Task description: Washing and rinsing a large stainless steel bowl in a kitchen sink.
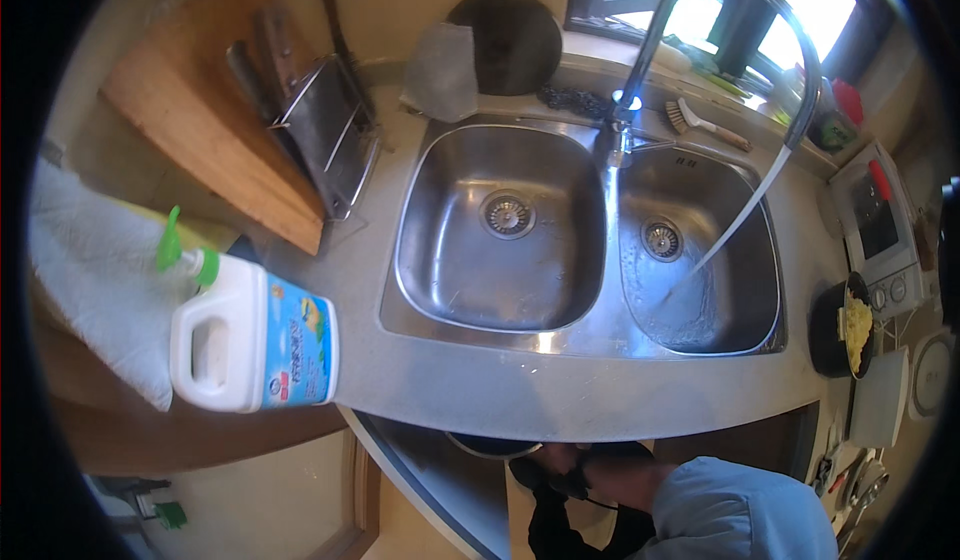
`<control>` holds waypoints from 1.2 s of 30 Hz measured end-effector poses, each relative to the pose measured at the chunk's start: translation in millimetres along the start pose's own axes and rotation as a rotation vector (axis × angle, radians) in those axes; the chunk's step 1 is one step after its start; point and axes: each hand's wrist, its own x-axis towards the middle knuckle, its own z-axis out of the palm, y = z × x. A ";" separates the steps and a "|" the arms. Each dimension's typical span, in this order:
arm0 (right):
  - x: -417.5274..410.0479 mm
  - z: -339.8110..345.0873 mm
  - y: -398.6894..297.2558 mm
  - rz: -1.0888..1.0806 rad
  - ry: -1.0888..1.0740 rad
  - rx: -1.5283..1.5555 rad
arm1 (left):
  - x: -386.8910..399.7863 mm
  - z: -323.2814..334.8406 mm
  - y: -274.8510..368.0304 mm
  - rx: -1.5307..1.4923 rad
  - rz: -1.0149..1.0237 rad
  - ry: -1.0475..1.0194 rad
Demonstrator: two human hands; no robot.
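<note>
Before me is a double-bowl stainless steel sink with a tall curved faucet, and water runs from it into the right bowl. Below the counter's front edge, a blue-sleeved arm reaches in from the lower right. My right hand is at its end, beside the rim of a dark round pan in the open cabinet. Counter and shadow hide much of both, so its grip is unclear. My left hand is out of view. A white pump bottle with a green top lies on the counter's left part.
A knife rack and wooden board stand at the left. Behind the sink are a dark round lid and a dish brush. A black pot holding yellow food and a white microwave stand right. A cabinet door hangs open below.
</note>
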 end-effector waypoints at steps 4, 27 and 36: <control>-30.6 -20.1 -0.5 0.103 -0.026 0.101 | 4.9 9.7 6.2 0.094 0.011 -0.047; -67.4 -236.7 -219.0 0.332 -0.303 0.560 | 39.3 110.3 49.0 0.023 0.062 -0.133; -71.2 -499.1 -283.1 0.149 0.232 0.467 | 91.1 188.9 113.6 -0.124 -0.148 -0.183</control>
